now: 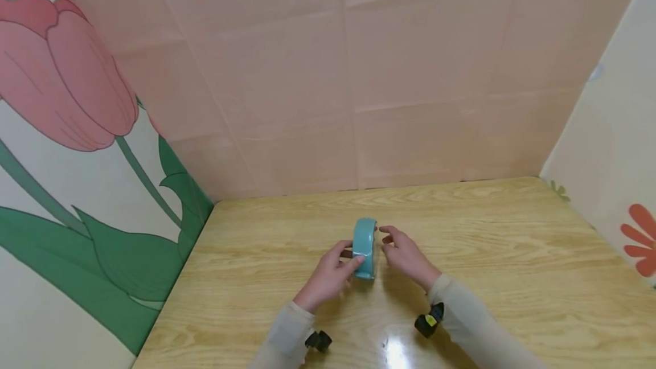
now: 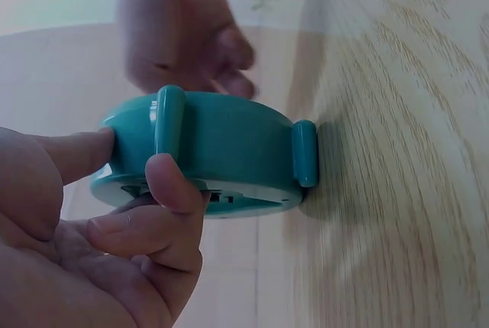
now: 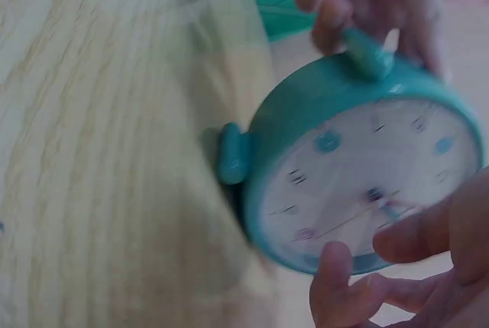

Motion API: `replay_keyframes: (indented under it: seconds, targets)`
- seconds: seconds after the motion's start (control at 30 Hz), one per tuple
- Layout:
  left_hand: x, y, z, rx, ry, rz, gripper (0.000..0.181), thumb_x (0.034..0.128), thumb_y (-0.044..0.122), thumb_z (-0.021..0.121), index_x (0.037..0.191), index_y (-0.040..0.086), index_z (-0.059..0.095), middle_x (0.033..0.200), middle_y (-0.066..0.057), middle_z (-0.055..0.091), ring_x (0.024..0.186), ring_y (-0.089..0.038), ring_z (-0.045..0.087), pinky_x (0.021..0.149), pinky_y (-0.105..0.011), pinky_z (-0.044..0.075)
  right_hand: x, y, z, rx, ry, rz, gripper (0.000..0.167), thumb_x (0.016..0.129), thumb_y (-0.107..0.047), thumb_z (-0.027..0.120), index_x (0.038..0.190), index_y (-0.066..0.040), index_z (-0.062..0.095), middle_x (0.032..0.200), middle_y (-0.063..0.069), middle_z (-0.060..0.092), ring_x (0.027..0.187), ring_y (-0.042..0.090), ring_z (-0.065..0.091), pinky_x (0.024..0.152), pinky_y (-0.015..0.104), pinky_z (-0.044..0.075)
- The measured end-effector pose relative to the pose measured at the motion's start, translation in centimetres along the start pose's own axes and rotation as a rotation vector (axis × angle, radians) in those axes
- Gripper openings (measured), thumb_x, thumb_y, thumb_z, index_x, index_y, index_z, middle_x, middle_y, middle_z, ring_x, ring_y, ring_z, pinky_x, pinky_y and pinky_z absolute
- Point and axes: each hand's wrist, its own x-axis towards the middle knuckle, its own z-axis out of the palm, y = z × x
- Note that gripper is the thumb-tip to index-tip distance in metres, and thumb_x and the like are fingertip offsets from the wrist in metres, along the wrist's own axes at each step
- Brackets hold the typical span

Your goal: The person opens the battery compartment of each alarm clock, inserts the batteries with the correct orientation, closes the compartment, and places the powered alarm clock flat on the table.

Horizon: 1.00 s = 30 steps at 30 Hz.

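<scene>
A teal alarm clock (image 1: pixel 364 246) stands on edge on the wooden table, its narrow rim toward the head camera. My left hand (image 1: pixel 328 279) grips it by the rim and back, with the thumb on the near side. In the left wrist view the clock's rim (image 2: pixel 237 133) carries small teal feet, one against the tabletop. My right hand (image 1: pixel 407 256) hovers just right of the clock, fingers loosely bent and holding nothing. The right wrist view shows the white dial (image 3: pixel 359 160) with its hands, and right-hand fingers in front of it; contact with the dial is unclear.
The wood-grain table (image 1: pixel 246 300) reaches back to a pinkish covered wall (image 1: pixel 287 101). A tulip-painted panel (image 1: pixel 66 84) borders the left side, and a white panel with a red flower (image 1: pixel 640 238) the right. Dark wrist cameras sit on both sleeves.
</scene>
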Motion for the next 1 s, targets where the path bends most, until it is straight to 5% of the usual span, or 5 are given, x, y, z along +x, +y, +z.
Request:
replay_keyframes:
  seconds: [0.17, 0.37, 0.5, 0.7, 1.0]
  targets:
    - [0.0, -0.3, -0.5, -0.016, -0.031, 0.000, 0.053, 0.1013, 0.041, 0.058, 0.144, 0.011, 0.048, 0.128, -0.014, 0.058, 0.086, -0.031, 0.066, 0.075, -0.046, 0.056, 1.0, 1.0, 0.8, 0.174, -0.090, 0.101, 0.054, 0.100, -0.011, 0.049, 0.150, 0.003, 0.034, 0.131, 0.032, 0.053, 0.084, 0.028, 0.063, 0.069, 0.037, 0.055]
    - [-0.1, -0.4, -0.7, 0.002, -0.002, -0.004, 0.064, 0.0999, 0.039, 0.061, 0.155, 0.019, 0.034, 0.127, -0.014, 0.058, 0.084, -0.028, 0.066, 0.072, -0.043, 0.057, 1.2, 1.5, 0.7, 0.192, -0.102, 0.152, 0.064, 0.103, -0.042, 0.053, 0.149, 0.000, 0.037, 0.120, 0.024, 0.061, 0.080, 0.025, 0.064, 0.065, 0.036, 0.052]
    - [-0.3, 0.2, -0.3, 0.150, 0.084, 0.033, 0.069, 0.0968, 0.039, 0.066, 0.156, 0.026, 0.033, 0.124, -0.010, 0.058, 0.076, -0.017, 0.062, 0.065, -0.032, 0.054, 1.0, 1.6, 0.5, 0.191, -0.097, 0.177, 0.069, 0.099, -0.048, 0.057, 0.149, -0.004, 0.039, 0.117, 0.021, 0.063, 0.078, 0.025, 0.064, 0.057, 0.034, 0.049]
    - [-0.7, 1.8, 0.6, 0.455, 0.276, 0.107, 0.068, 0.0890, 0.048, 0.073, 0.147, 0.020, 0.050, 0.114, -0.003, 0.057, 0.075, -0.009, 0.048, 0.060, -0.024, 0.043, 0.9, 1.4, 0.4, 0.245, -0.091, 0.188, 0.064, 0.099, -0.040, 0.059, 0.149, -0.005, 0.039, 0.117, 0.023, 0.063, 0.073, 0.026, 0.065, 0.054, 0.032, 0.046]
    - [-0.6, 1.9, 0.9, 0.494, 0.314, 0.124, 0.064, 0.0860, 0.042, 0.078, 0.142, 0.020, 0.054, 0.106, 0.003, 0.063, 0.085, -0.018, 0.058, 0.063, -0.024, 0.042, 0.4, 1.2, 0.6, 0.276, -0.069, 0.188, 0.060, 0.101, -0.036, 0.058, 0.147, -0.004, 0.039, 0.121, 0.026, 0.062, 0.069, 0.027, 0.062, 0.054, 0.034, 0.048]
